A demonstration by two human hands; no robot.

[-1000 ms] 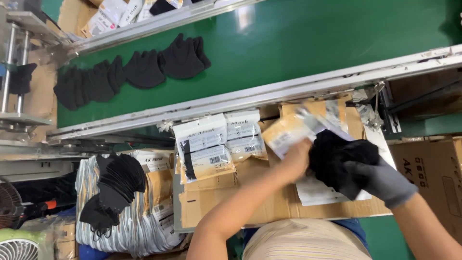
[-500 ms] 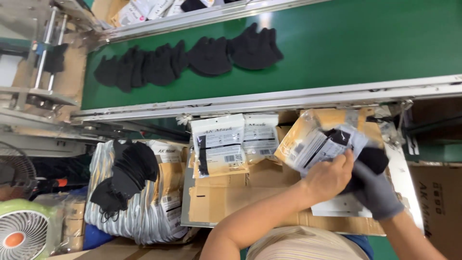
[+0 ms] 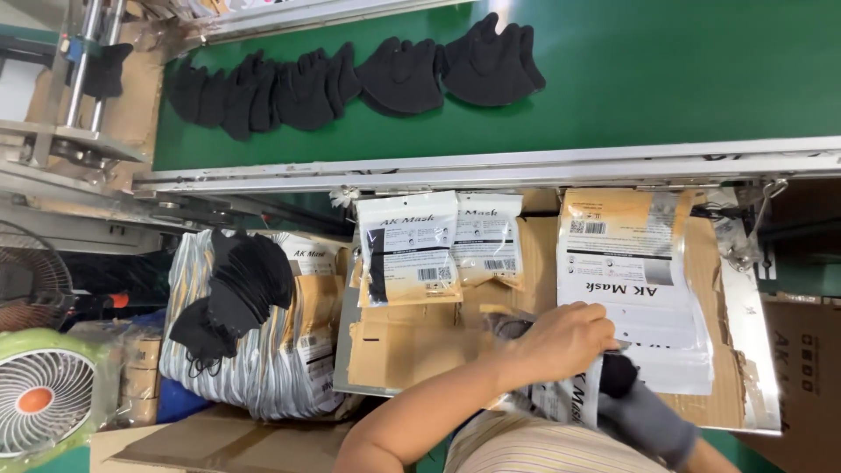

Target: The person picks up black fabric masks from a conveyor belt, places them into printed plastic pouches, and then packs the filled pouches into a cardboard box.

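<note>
Fingers of our left hand (image 3: 561, 337) and gloved right hand (image 3: 644, 420) grip a pouch (image 3: 574, 398); black masks (image 3: 618, 372) inside may crumple.

black masks (image 3: 368, 79) on green belt (image 3: 666, 79); fan (image 3: 39, 403) (lower left)

The bare left hand (image 3: 561, 337) and the gray-gloved right hand (image 3: 644, 420) grip one clear mask pouch (image 3: 574, 398) with a black mask inside. Just above this grip lies a stack of empty pouches (image 3: 635, 289) on cardboard (image 3: 412, 346). Farther up, black masks (image 3: 403, 74) lie on the green conveyor belt (image 3: 683, 79).
</note>
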